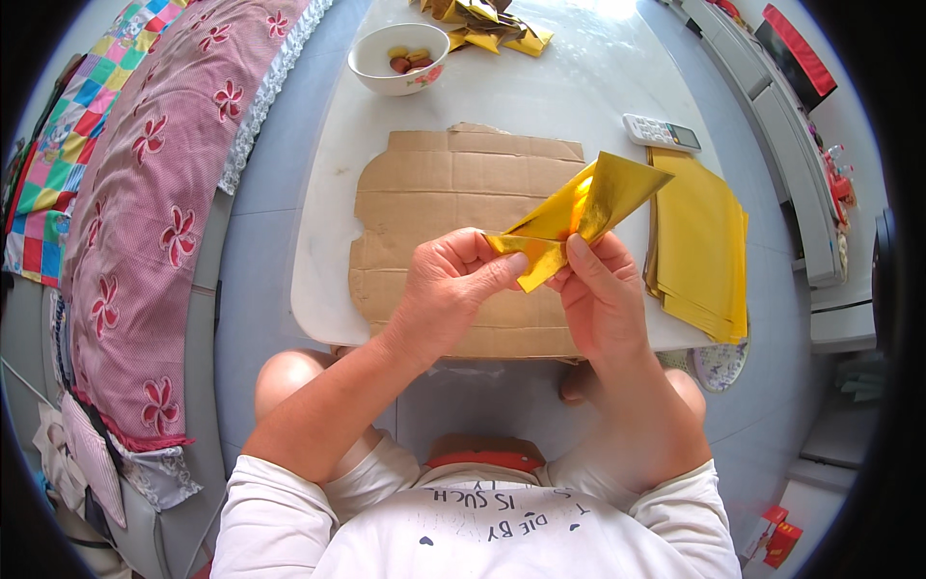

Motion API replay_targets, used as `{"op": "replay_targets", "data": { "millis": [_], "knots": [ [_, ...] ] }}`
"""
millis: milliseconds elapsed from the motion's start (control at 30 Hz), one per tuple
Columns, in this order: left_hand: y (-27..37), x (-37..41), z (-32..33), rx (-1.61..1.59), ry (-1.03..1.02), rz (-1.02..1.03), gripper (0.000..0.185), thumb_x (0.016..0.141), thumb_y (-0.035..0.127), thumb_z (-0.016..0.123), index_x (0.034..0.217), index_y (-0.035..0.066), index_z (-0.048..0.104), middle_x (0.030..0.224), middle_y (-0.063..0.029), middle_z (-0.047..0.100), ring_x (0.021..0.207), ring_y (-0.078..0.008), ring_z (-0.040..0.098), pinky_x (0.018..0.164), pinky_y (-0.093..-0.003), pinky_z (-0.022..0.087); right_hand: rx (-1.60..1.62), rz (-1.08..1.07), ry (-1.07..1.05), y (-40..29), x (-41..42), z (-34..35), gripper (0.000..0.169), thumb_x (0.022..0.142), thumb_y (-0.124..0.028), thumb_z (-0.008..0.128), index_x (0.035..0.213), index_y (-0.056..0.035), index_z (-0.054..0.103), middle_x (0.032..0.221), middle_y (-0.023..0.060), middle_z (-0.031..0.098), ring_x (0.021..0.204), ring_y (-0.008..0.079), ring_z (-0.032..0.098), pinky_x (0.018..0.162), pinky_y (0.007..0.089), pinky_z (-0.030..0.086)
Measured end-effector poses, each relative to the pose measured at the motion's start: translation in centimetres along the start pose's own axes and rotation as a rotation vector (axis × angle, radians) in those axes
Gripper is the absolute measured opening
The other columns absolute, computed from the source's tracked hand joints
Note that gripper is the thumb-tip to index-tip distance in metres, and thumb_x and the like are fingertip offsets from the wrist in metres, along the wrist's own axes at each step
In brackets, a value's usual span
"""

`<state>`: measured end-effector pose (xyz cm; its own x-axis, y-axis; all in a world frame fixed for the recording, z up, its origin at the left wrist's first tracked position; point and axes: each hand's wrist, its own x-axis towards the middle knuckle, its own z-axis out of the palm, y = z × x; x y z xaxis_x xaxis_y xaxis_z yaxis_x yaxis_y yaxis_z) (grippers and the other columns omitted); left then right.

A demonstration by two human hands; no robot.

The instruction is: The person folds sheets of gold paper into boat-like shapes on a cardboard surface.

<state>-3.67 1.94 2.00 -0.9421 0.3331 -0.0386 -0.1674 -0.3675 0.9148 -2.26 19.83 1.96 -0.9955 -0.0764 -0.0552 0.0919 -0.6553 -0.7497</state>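
Between my two hands is a partly folded sheet of gold foil paper [579, 206], raised above a flat piece of brown cardboard [405, 203]. My left hand [463, 271] pinches its lower left corner between thumb and fingers. At the lower right, my right hand [600, 279] grips it, thumb pressed on the front face and fingers behind. A wide pointed flap of the foil sticks up to the upper right. To the right of my right hand lies a stack of flat gold paper sheets [698, 246] at the table's edge.
The cardboard lies on a white marble-look table [506, 94]. A white bowl [398, 76] with several small brown and yellowish items stands at the far left, beside a pile of folded gold foil pieces [499, 29]. A white cordless handset [662, 132] sits just beyond the stack. Left is a cloth-covered sofa [155, 217].
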Motion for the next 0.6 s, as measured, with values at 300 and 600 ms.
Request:
{"op": "replay_targets", "data": {
  "millis": [300, 600],
  "knots": [
    [0.25, 0.12, 0.32, 0.022, 0.070, -0.010, 0.013, 0.090, 0.013, 0.067, 0.089, 0.000, 0.064, 0.083, -0.0055, 0.067, 0.075, -0.0084, 0.061, 0.071, -0.0233, 0.051, -0.055, 0.062, -0.007, -0.23, 0.01, -0.45, 0.009, 0.091, -0.014, 0.067, 0.098, -0.0079, 0.066, 0.086, -0.0014, 0.066, 0.074, 0.0061, 0.057, 0.070, 0.0230, 0.047],
    [0.41, 0.13, 0.36, 0.001, 0.090, -0.022, 0.013, 0.089, 0.012, 0.067, 0.090, 0.000, 0.062, 0.083, -0.0052, 0.067, 0.075, -0.0088, 0.061, 0.073, -0.0242, 0.051, -0.145, 0.115, 0.016, -0.12, 0.12, -0.62, 0.008, 0.092, -0.013, 0.064, 0.095, -0.0064, 0.066, 0.082, -0.0003, 0.065, 0.070, 0.0069, 0.057, 0.066, 0.0241, 0.047]
  ]
}}
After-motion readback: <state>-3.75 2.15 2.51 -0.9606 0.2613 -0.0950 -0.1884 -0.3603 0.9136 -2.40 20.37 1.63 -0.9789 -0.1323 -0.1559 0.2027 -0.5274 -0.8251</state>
